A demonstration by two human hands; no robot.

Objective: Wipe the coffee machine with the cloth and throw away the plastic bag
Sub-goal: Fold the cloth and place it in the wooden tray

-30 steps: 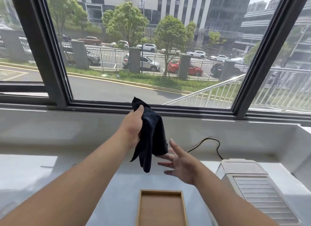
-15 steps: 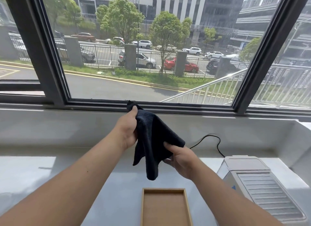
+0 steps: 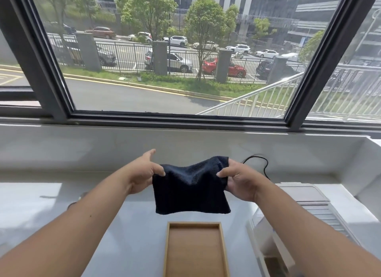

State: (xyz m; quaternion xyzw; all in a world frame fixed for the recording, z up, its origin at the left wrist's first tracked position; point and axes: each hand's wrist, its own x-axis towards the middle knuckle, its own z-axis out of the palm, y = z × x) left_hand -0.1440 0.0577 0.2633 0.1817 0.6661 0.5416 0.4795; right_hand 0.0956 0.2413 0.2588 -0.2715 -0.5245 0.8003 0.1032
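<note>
1. The dark cloth (image 3: pixel 190 189) is in the air, spread flat between both hands above the white surface (image 3: pixel 127 225); it touches nothing else

2. The left hand (image 3: pixel 142 174) pinches the cloth's upper left corner between thumb and fingers, with the forefinger pointing outward and free; the right hand (image 3: pixel 237 180) is clenched on the upper right corner, so the fabric hangs down as a rough rectangle with its lower edge loose

3. The coffee machine (image 3: pixel 305 210), a pale unit with a ribbed top, sits low on the right, near the right forearm and partly hidden by it; the cloth is apart from it, to its left and higher, so the wiping looks not yet begun

4. A black cable (image 3: pixel 261 163) loops on the surface behind the right hand, toward the wall below the window (image 3: pixel 185 49)

5. A wooden tray (image 3: pixel 195 250) lies on the surface directly below the hanging cloth, with nothing seen in it

6. No plastic bag and no bin can be seen in this view, so that half of the task cannot be judged from here; it appears to be still ahead

7. My reading: the work is at its very start, with the cloth readied in both hands, while the wiping of the machine and the throwing away of the bag are both left to do
</note>
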